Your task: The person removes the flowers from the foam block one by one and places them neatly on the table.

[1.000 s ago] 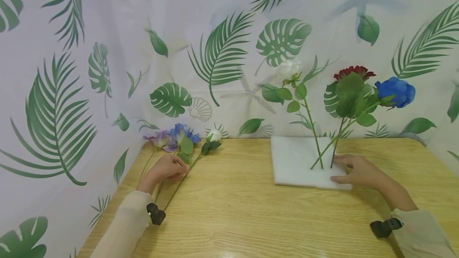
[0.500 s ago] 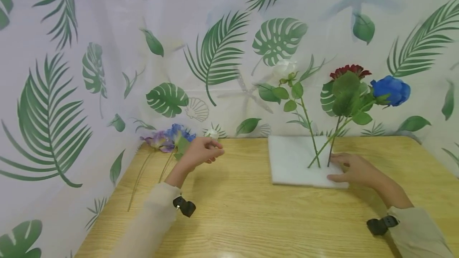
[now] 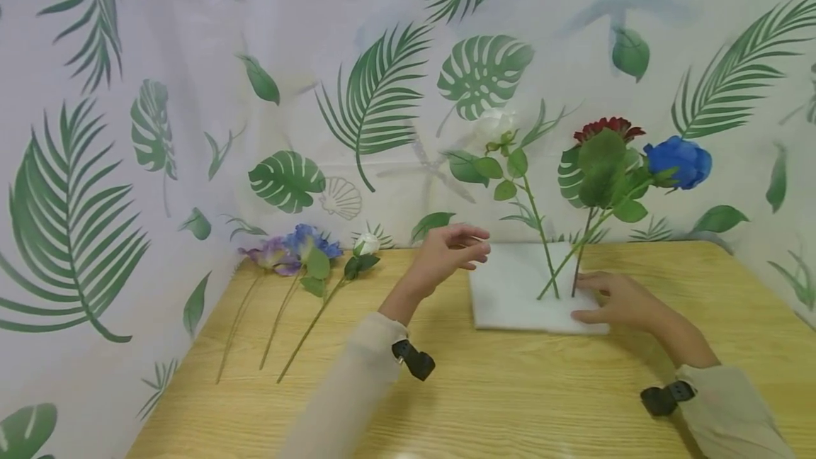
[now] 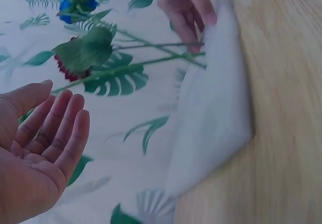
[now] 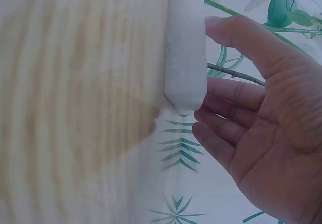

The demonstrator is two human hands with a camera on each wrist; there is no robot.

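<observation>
The left wrist view bares the left hand's (image 4: 37,156) empty palm, fingers loosely bent, blocking the white bloom (image 3: 494,123) seen in the head view; the right wrist view shows the right hand (image 5: 271,110) spread, fingertips touching the white pad (image 3: 506,296). Only the head view takes in the purple flower (image 3: 270,256), ruffled blue flower (image 3: 309,239) and white bud (image 3: 366,244) lying left on the tabletop (image 3: 484,395). From the white pad near the wall rise slanting stems (image 3: 540,232), leaves (image 3: 602,165) partly covering the red bloom (image 3: 608,127), the bright blue bloom (image 3: 683,163) leaning right.
</observation>
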